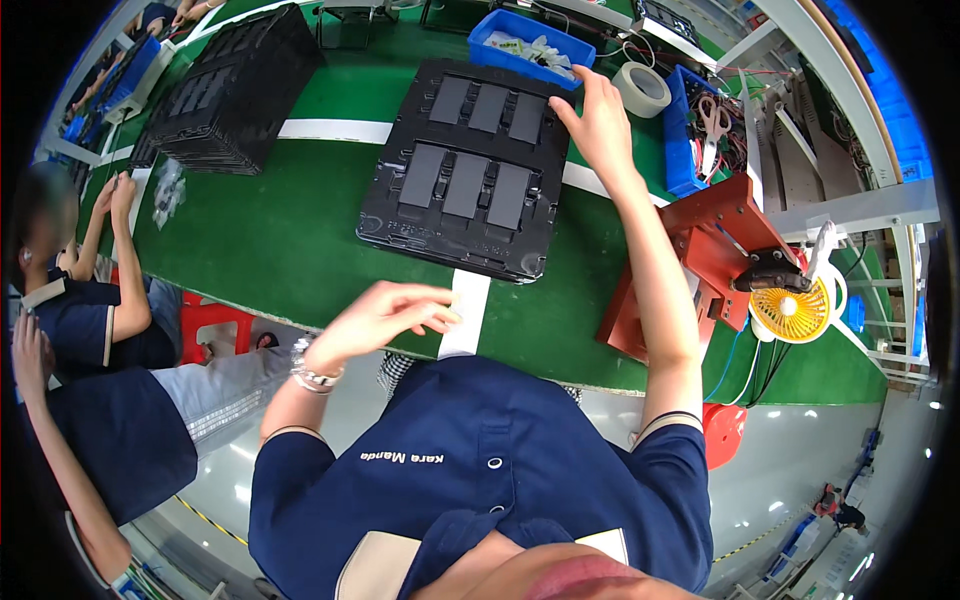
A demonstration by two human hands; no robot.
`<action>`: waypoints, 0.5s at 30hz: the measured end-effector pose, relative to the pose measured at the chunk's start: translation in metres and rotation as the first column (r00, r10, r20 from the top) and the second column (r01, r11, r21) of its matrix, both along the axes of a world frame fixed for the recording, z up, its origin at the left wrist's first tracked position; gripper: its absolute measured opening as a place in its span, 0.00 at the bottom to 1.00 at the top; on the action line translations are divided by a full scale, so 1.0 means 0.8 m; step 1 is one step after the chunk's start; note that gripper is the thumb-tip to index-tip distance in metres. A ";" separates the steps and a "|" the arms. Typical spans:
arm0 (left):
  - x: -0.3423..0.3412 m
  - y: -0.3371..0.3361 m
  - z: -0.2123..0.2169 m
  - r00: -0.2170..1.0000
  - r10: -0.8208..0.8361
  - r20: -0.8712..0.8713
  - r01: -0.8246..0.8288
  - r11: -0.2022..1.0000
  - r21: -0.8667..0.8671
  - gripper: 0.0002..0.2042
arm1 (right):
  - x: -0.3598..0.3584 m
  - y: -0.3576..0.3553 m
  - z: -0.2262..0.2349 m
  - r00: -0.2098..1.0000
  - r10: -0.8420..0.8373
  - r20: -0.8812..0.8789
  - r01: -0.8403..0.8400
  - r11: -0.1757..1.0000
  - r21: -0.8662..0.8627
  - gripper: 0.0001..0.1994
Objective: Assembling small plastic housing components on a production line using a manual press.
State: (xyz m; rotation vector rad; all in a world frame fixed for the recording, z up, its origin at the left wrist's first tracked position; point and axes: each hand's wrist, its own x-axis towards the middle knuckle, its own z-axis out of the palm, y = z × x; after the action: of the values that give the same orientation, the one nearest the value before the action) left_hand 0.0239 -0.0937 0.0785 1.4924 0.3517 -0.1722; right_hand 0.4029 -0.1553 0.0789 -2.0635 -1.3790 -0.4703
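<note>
In front of me on the green table lies a black moulded plastic tray [463, 150] with several dark grey flat rectangular pieces [466, 186] in its recesses. My right hand [598, 122] reaches past the tray's far right side, thumb and fingers apart. Its thumb is close to the tray's edge; whether it touches cannot be made out. Nothing shows in that hand. Lower down, my left hand [390, 315] hovers near the table's front edge, below the tray, with fingers loosely stretched and holding nothing visible.
A tall stack of black trays [225, 95] stands at the far left. Behind my tray is a blue bin [530, 48] with plastic bags. To the right are a tape roll [641, 90], a blue bin with scissors [711, 130], a red-brown fixture [690, 260] and a yellow fan [792, 308]. People sit at left.
</note>
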 end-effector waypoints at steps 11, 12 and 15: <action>0.177 0.193 0.027 0.915 -0.239 0.326 -0.294 0.163 0.942 0.20 | -0.035 0.020 0.052 0.884 0.388 0.262 -0.173 0.791 -0.587 0.14; 0.190 0.203 0.021 0.892 -0.343 0.295 -0.284 0.083 0.955 0.22 | -0.029 0.023 0.048 0.904 0.320 0.283 -0.157 0.865 -0.476 0.10; 0.217 0.212 0.047 0.928 -0.359 0.096 -0.068 0.090 0.994 0.22 | -0.035 0.029 0.038 0.930 0.235 0.282 -0.174 0.959 -0.225 0.06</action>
State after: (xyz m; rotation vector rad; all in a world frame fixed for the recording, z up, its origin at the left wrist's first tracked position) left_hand 0.1974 0.0758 0.1158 2.9615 -0.0488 0.2548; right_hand 0.3752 -0.1321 0.1092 -2.0279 -1.8718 -0.6037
